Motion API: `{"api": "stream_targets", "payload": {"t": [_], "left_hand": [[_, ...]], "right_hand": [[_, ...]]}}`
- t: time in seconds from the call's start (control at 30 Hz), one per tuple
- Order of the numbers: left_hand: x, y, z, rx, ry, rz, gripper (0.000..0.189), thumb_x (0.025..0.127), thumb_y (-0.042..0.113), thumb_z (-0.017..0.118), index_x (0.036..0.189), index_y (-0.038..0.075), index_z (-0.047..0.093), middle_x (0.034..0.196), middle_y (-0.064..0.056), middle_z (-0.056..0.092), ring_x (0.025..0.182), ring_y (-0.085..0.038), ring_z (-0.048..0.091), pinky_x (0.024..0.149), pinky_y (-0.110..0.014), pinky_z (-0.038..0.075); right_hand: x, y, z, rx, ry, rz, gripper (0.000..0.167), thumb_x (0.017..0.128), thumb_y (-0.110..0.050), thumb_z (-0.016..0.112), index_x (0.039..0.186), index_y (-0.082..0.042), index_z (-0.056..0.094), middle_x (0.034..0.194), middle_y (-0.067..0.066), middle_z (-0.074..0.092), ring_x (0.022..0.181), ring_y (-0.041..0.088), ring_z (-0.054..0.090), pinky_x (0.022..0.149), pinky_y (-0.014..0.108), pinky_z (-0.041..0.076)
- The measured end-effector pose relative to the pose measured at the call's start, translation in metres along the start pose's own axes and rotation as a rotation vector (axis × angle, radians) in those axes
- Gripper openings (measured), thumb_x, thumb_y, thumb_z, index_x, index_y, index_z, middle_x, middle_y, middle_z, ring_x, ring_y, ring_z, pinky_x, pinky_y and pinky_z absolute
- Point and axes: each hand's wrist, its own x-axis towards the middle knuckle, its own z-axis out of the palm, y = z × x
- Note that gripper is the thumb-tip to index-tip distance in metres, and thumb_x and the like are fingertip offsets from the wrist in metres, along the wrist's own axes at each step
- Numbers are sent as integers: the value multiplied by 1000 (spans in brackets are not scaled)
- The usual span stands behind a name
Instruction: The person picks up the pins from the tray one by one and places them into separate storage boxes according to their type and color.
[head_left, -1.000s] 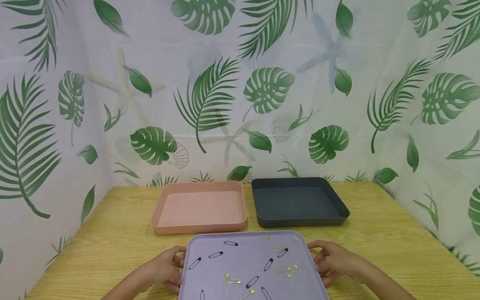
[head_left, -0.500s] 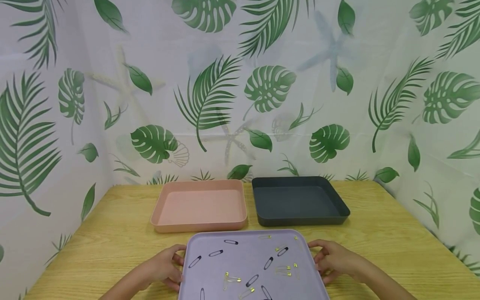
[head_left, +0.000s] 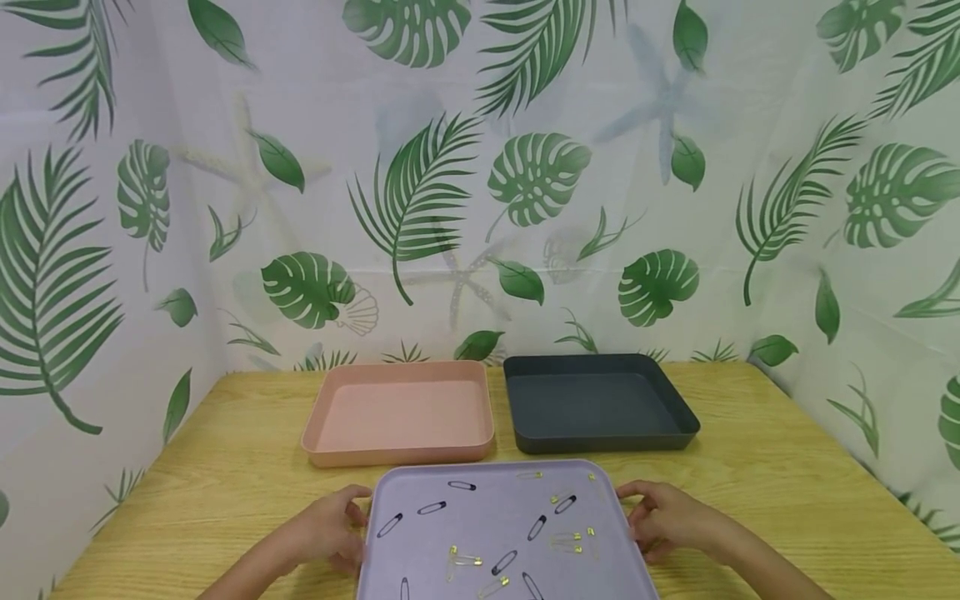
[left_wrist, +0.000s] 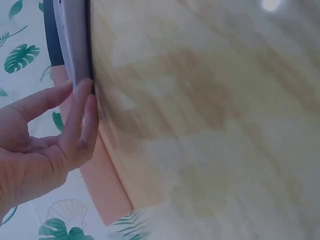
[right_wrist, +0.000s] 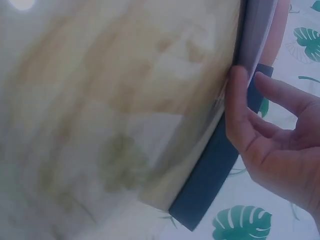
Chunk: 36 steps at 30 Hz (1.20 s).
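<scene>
A lavender tray (head_left: 435,575) lies at the front of the table, its near edge cut off by the head view. Several black safety pins (head_left: 537,527) and several yellow-gold safety pins (head_left: 468,561) are scattered over it. At the tray's left side my left hand (head_left: 330,529) grips the edge. The left wrist view shows the thumb and fingers (left_wrist: 80,115) of that hand meeting at the tray's rim (left_wrist: 72,45). My right hand (head_left: 667,523) holds the opposite edge, its thumb and fingers (right_wrist: 237,110) pinching the rim in the right wrist view.
Behind the lavender tray stand a pink tray (head_left: 408,457) on the left and a dark blue-grey tray (head_left: 607,444) on the right, nothing in either. The wood-grain table (head_left: 225,467) runs back to a leaf-printed cloth (head_left: 465,200), which also hangs along both sides.
The lower fingers of my left hand have drawn in slightly at the tray's side. The trays and my right hand keep their places.
</scene>
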Motion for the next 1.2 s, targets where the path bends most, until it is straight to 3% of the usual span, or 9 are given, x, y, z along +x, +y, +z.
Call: {"api": "stream_targets", "payload": {"t": [0.1,0.23,0.33,0.47,0.63,0.8,1.0,1.2], "left_hand": [[4,8,-9,98,79,85,55,71,-12,59,122,-19,38,93,-18,49,63,-22,57,57,-36,53],[10,25,-25,208,237,187,43,81,-3,60,120,-16,45,96,-20,54,82,-30,59,67,-38,51],[18,37,-40,200,338,175,40,89,3,56,125,-10,45,108,-23,53,100,-36,54,79,-42,47],[28,44,-61,56,397,113,45,94,9,48,135,-6,36,128,-26,42,116,-37,41,95,-46,37],[34,35,-81,-107,404,58,53,95,8,44,142,-5,22,141,-27,26,128,-39,26,104,-46,23],[36,17,-89,-210,362,33,56,95,4,41,143,-8,13,144,-30,16,131,-40,17,105,-47,18],[40,-1,-94,-272,297,30,62,94,3,43,143,-8,6,145,-31,10,131,-40,16,104,-49,21],[40,-13,-95,-281,278,2,61,95,1,42,144,-6,7,146,-29,12,130,-39,22,102,-44,29]], "right_hand": [[-1,-5,-5,-91,4,-83,43,79,4,53,118,17,43,80,11,52,64,24,58,57,37,52],[0,-18,-12,-143,27,-147,37,82,2,52,115,16,47,81,10,52,67,23,56,58,38,52],[1,-33,-15,-121,25,-167,36,85,1,52,118,16,46,84,10,53,72,25,57,60,39,52],[10,-54,-12,-143,20,-227,35,87,0,55,118,14,49,86,10,56,78,29,58,63,39,53],[22,-76,3,-172,-2,-297,31,88,-5,58,116,8,54,86,6,58,83,28,57,65,36,53],[34,-86,20,-139,-28,-329,27,87,-4,59,112,6,57,88,6,58,84,25,57,67,35,52],[49,-84,35,-167,-50,-324,22,85,-1,59,107,4,59,89,7,58,80,24,58,66,39,52],[57,-77,44,-178,-121,-312,22,83,1,61,104,8,59,93,15,60,76,18,58,64,34,51]]}}
